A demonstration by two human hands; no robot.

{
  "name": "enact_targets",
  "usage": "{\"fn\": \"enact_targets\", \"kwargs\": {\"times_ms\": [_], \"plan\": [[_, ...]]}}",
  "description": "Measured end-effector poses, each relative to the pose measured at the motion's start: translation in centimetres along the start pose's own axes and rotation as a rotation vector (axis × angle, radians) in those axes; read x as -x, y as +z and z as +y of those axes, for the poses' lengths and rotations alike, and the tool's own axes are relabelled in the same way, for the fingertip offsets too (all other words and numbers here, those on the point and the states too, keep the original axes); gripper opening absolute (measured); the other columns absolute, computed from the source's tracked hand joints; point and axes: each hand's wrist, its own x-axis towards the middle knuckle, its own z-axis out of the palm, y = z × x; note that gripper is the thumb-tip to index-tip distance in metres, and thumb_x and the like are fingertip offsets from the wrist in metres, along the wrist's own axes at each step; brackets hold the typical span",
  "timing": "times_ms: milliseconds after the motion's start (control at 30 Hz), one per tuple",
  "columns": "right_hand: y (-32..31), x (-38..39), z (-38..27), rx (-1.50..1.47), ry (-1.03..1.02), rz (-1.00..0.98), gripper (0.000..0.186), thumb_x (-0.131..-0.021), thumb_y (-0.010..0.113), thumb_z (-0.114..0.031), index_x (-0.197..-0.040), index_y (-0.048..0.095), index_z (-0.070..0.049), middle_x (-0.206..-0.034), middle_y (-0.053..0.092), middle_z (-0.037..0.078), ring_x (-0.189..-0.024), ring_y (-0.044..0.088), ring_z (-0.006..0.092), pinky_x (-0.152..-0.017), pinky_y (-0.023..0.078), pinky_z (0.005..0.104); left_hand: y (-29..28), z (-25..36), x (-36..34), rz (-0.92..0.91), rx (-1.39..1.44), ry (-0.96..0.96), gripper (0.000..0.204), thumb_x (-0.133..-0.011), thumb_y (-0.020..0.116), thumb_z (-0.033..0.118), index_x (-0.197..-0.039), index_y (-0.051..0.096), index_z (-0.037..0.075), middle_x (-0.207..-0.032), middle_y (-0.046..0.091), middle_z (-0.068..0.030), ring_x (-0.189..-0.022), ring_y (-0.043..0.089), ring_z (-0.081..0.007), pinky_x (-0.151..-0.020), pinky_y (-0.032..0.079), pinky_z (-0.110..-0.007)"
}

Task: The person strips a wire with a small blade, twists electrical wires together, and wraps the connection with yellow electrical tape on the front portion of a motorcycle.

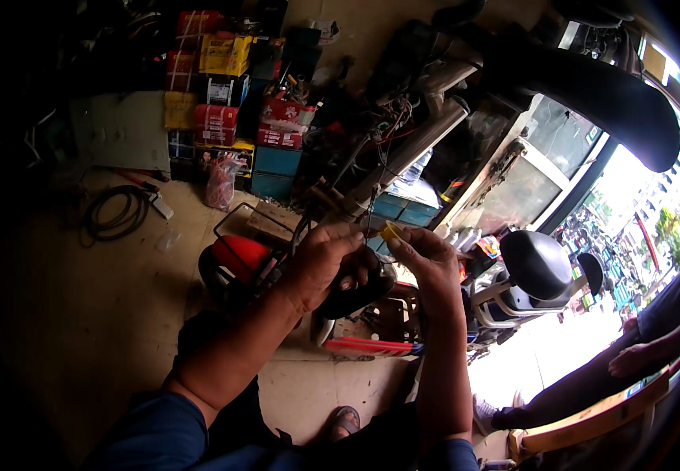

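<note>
My left hand (340, 263) has its fingers curled around a thin dark wire (369, 216) below a metal tube (371, 188) of a partly stripped scooter. Beside it, my right hand (426, 259) pinches a small yellow item (389, 232), apparently a roll of tape, against the wire. The two hands are close together in front of a dark part (363, 290) that they partly cover. Lower down is the scooter's red-edged frame (363, 344), with a red curved piece (239, 255) to the left. Exactly where the wire ends is too small to make out.
Stacked boxes (214, 118) stand at the back, near a coiled cable (116, 216) on the tiled floor (96, 314). At right are a vehicle with a black seat (536, 263), a glass door (560, 137), a bright doorway, another person's hand (630, 361) and legs, and a wooden bench (591, 412).
</note>
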Motion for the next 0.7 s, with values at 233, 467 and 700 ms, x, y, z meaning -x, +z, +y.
{"fn": "enact_targets", "kwargs": {"times_ms": [233,467,700], "plan": [[0.4,-0.4,0.8,-0.028,0.065,-0.009,0.030,-0.086,0.084,-0.013,-0.106,0.072,0.005,-0.096,0.075,0.009,-0.088,0.069,0.0133,-0.082,0.054,0.0270,0.5,-0.4,0.5,0.085,-0.230,0.134,0.030,-0.104,0.052,0.011,-0.131,0.056,-0.001,-0.087,0.070,-0.0095,-0.059,0.062,-0.0096,-0.045,0.041,-0.018],[2.0,0.0,-2.4,0.014,0.148,-0.052,0.029,-0.086,0.083,-0.012,-0.106,0.071,0.005,-0.095,0.075,0.011,-0.086,0.069,0.0139,-0.081,0.054,0.0282,0.6,-0.8,0.6,0.144,-0.308,0.204,0.031,-0.103,0.053,0.008,-0.133,0.054,-0.002,-0.089,0.069,-0.0094,-0.058,0.062,-0.0094,-0.044,0.040,-0.019],[1.6,-0.6,-1.2,-0.149,0.166,-0.150,0.028,-0.087,0.082,-0.013,-0.106,0.070,0.003,-0.094,0.075,0.008,-0.086,0.068,0.0142,-0.083,0.052,0.0287,-0.2,-0.6,0.8,0.109,-0.142,0.208,0.022,-0.103,0.052,0.012,-0.123,0.054,0.003,-0.090,0.069,-0.0093,-0.058,0.065,-0.0132,-0.042,0.040,-0.020]]}}
